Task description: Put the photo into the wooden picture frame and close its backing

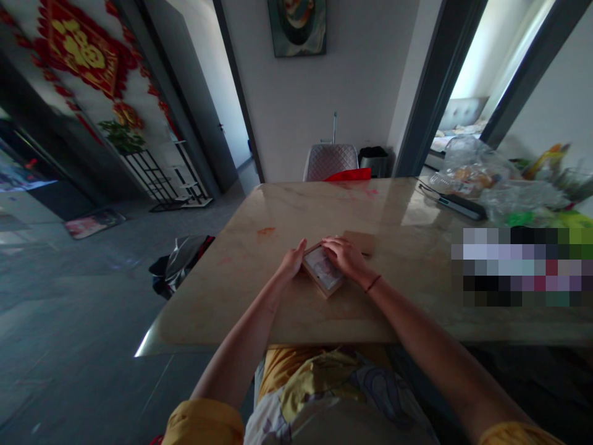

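**Palms down, close to the near edge**

A small rectangular wood-edged picture frame [323, 272], its pale image too blurred to make out, lies flat and skewed on a cream veined marble tabletop [217, 303], close to the middle of the near edge. The person's left hand [291, 261] rests against the frame's left side, while the right hand [343, 256] lies palm down across its upper corner. Neither hand is clenched, though the view cannot confirm whether either one is gripping the frame. A flat brown rectangular board [359, 242] sits just beyond the frame, partly under the right hand. A thin dark red cord bracelet [373, 283] circles the right wrist.

An orange-red stain [265, 232] marks the marble left of the hands. Toward the far right corner lie a long black device [456, 207] and crumpled clear plastic bags [472, 167], and a pixelated patch [521, 267] hides the area nearer the right edge. A red cloth [347, 175] shows at the far edge, before a grey quilted chair [330, 162]. On the floor, a black and silver bag [180, 266] sits beside the left edge.
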The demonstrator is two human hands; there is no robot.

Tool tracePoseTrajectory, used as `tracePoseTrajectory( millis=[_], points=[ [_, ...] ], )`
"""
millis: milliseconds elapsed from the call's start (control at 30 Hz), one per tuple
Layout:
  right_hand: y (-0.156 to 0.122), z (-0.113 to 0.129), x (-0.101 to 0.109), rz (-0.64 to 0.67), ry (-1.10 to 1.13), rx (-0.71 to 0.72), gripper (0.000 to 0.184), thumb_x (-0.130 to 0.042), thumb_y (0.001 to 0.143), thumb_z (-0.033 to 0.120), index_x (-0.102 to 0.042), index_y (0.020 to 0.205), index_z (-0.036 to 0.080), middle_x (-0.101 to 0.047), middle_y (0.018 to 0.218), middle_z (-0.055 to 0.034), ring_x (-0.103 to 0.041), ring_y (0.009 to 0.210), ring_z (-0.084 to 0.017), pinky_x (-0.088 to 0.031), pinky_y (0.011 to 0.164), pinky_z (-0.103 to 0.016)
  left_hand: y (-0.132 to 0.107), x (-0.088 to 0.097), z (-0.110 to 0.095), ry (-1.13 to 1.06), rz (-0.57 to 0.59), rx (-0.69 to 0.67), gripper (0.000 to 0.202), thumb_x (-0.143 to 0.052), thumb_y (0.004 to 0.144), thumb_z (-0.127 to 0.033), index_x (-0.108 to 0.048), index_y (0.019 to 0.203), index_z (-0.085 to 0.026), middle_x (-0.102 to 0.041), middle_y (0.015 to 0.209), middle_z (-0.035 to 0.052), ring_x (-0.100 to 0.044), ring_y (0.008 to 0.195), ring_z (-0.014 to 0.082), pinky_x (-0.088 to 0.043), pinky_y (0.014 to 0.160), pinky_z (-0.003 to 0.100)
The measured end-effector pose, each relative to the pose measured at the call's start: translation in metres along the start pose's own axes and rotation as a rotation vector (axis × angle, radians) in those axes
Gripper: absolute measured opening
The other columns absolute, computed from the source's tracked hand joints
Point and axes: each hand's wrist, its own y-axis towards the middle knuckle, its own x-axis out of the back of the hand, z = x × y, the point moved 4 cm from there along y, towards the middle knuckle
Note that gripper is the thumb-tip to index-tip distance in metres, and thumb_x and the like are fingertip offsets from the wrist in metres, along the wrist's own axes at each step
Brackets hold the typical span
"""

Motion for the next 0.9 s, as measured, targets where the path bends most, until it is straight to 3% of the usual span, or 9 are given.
tracePoseTrajectory(
  millis=[233,600,767,900],
  points=[
    [-0.003,0.0,0.002,-0.046,-0.006,0.025,0.026,-0.045,0.09,0.02,-0.068,0.102,0.021,-0.068,0.114,-0.009,-0.061,0.108,-0.021,-0.036,0.106,-0.047,-0.001,-0.001,-0.001,-0.014,-0.029,-0.008,0.064,-0.035,0.075,-0.074,-0.054,0.054,-0.016,-0.051,0.049,0.0029,-0.053,0.053,0.0175,-0.042,0.055,0.028],
    [-0.001,0.002,0.005,-0.068,0.061,0.005,0.026,-0.04,0.092,0.022,-0.066,0.099,0.023,-0.069,0.098,-0.0064,-0.062,0.097,-0.021,-0.04,0.102,-0.042,-0.005,-0.002,-0.007,-0.066,-0.026,0.042,0.058,-0.036,0.083,-0.063,-0.049,0.05,-0.018,-0.048,0.046,0.0016,-0.049,0.045,0.0155,-0.042,0.05,0.028],
    [0.001,0.006,0.016,-0.163,0.102,0.002,0.025,-0.035,0.094,0.027,-0.06,0.094,0.022,-0.066,0.092,-0.0092,-0.06,0.094,-0.022,-0.047,0.088,-0.037,-0.004,-0.003,-0.006,-0.073,-0.007,-0.021,0.06,-0.036,0.08,-0.067,-0.047,0.048,-0.018,-0.045,0.042,-0.0002,-0.045,0.042,0.0137,-0.04,0.048,0.027],
    [0.002,0.01,0.017,-0.145,0.093,0.026,0.023,-0.035,0.094,0.026,-0.058,0.093,0.023,-0.065,0.094,-0.0093,-0.059,0.094,-0.022,-0.045,0.092,-0.038,-0.002,-0.003,-0.002,-0.037,-0.001,-0.024,0.063,-0.032,0.079,-0.071,-0.047,0.049,-0.018,-0.044,0.041,-0.0005,-0.044,0.04,0.0131,-0.039,0.047,0.027]
  ],
)
